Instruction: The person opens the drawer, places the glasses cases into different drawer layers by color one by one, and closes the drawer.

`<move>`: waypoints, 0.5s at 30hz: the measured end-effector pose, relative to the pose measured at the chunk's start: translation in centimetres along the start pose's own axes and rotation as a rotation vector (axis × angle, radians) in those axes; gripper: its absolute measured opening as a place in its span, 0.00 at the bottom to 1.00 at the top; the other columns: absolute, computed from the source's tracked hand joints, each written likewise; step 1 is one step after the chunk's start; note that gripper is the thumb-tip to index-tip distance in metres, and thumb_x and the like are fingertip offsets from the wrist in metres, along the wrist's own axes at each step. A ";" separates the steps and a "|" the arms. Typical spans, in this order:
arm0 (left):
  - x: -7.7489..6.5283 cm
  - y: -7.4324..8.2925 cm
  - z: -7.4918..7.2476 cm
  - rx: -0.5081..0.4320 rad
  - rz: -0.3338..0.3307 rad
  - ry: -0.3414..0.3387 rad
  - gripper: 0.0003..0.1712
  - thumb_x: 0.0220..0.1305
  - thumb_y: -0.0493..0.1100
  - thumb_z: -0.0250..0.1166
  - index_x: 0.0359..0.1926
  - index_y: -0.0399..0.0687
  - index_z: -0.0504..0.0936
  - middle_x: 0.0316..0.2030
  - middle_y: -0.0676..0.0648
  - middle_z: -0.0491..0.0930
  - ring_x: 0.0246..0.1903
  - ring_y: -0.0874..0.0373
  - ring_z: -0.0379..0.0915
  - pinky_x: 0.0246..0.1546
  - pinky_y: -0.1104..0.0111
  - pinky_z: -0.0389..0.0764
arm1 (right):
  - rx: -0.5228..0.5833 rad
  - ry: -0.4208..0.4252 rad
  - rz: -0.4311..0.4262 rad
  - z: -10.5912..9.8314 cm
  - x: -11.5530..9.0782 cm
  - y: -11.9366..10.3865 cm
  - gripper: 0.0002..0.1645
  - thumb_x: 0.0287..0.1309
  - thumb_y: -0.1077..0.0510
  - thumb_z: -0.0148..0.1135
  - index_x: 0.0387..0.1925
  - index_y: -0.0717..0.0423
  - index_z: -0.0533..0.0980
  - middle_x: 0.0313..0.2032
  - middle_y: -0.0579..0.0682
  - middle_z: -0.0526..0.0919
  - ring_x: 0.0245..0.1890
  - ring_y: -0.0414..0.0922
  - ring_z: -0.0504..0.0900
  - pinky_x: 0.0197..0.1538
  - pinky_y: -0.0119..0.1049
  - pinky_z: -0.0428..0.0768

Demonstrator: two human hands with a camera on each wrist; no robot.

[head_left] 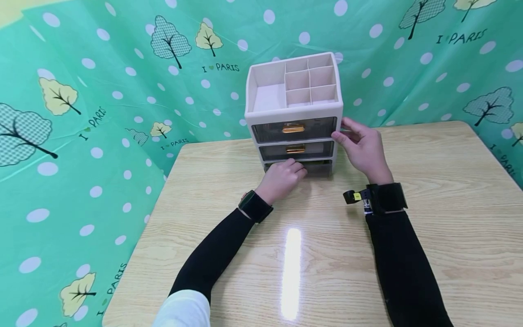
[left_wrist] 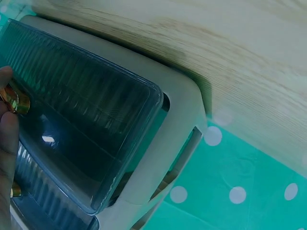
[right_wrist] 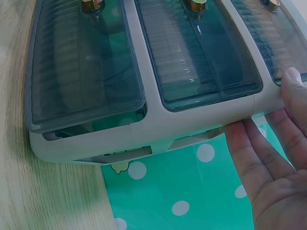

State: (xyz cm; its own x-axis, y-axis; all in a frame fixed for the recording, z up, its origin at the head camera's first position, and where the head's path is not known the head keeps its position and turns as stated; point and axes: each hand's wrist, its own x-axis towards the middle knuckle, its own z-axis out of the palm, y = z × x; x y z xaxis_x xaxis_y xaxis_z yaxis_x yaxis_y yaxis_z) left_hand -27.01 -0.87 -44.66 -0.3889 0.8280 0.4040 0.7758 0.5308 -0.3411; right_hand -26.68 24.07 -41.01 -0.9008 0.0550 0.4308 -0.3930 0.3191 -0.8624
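Note:
A white desktop drawer organizer (head_left: 294, 113) stands upright at the back of the table, with three dark see-through drawers and gold handles. My left hand (head_left: 283, 180) pinches the gold handle (left_wrist: 19, 99) of the bottom drawer (head_left: 319, 169). That drawer's front sits slightly out from the frame, a narrow gap showing at its side in both wrist views. The middle drawer (head_left: 314, 150) and top drawer (head_left: 265, 131) look closed. My right hand (head_left: 365, 150) holds the organizer's right side, its thumb on the front edge and its fingers against the side wall.
The organizer's open top has one large compartment (head_left: 269, 97) and several small ones. A light wood table (head_left: 327, 254) lies beneath, with a bright reflection in front. Behind and to the left hangs a green dotted cloth (head_left: 143, 81) with printed trees.

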 end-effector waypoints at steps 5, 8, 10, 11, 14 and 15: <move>0.1 -0.3 0.2 0.000 -0.006 -0.001 0.10 0.69 0.34 0.65 0.42 0.50 0.91 0.42 0.52 0.88 0.41 0.57 0.81 0.38 0.71 0.84 | -0.006 0.003 -0.002 0.0 0.1 0.2 0.28 0.68 0.53 0.67 0.67 0.47 0.76 0.60 0.54 0.83 0.57 0.48 0.84 0.55 0.31 0.81; 0.2 -0.4 0.4 0.004 -0.014 -0.002 0.09 0.70 0.35 0.65 0.42 0.50 0.91 0.43 0.52 0.88 0.41 0.57 0.81 0.39 0.71 0.84 | -0.012 0.003 0.001 0.0 0.1 0.2 0.28 0.68 0.52 0.67 0.67 0.47 0.76 0.60 0.54 0.83 0.57 0.47 0.84 0.56 0.32 0.81; 0.3 -0.6 0.6 0.007 -0.016 -0.001 0.09 0.70 0.35 0.65 0.42 0.50 0.91 0.43 0.52 0.88 0.41 0.57 0.81 0.40 0.71 0.84 | -0.014 0.002 0.004 0.1 0.2 0.3 0.28 0.68 0.52 0.67 0.67 0.47 0.76 0.60 0.54 0.83 0.57 0.47 0.84 0.56 0.33 0.81; 0.3 -0.6 0.6 0.006 -0.016 -0.001 0.09 0.70 0.35 0.65 0.42 0.49 0.91 0.43 0.52 0.88 0.41 0.57 0.81 0.40 0.71 0.84 | -0.015 0.002 0.005 0.1 0.1 0.3 0.28 0.67 0.52 0.67 0.67 0.47 0.76 0.60 0.53 0.83 0.57 0.47 0.84 0.56 0.33 0.81; 0.4 -0.8 1.0 0.010 -0.015 0.006 0.09 0.70 0.35 0.65 0.42 0.49 0.91 0.43 0.51 0.88 0.41 0.57 0.81 0.41 0.71 0.84 | -0.017 0.003 0.008 0.1 0.1 0.2 0.28 0.67 0.52 0.67 0.67 0.46 0.76 0.60 0.53 0.83 0.57 0.48 0.84 0.56 0.33 0.82; 0.4 -0.8 1.1 0.012 -0.016 0.004 0.09 0.70 0.35 0.65 0.43 0.49 0.91 0.43 0.51 0.88 0.41 0.57 0.81 0.41 0.71 0.84 | -0.018 0.003 0.006 0.1 0.1 0.2 0.28 0.67 0.52 0.67 0.67 0.47 0.76 0.60 0.53 0.83 0.57 0.47 0.84 0.56 0.33 0.82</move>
State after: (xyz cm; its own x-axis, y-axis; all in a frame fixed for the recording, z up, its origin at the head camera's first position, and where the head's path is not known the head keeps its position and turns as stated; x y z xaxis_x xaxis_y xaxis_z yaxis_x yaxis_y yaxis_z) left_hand -28.32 -0.74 -45.14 -0.3990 0.8186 0.4132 0.7635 0.5461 -0.3447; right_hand -26.83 24.09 -41.16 -0.9026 0.0601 0.4262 -0.3838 0.3359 -0.8602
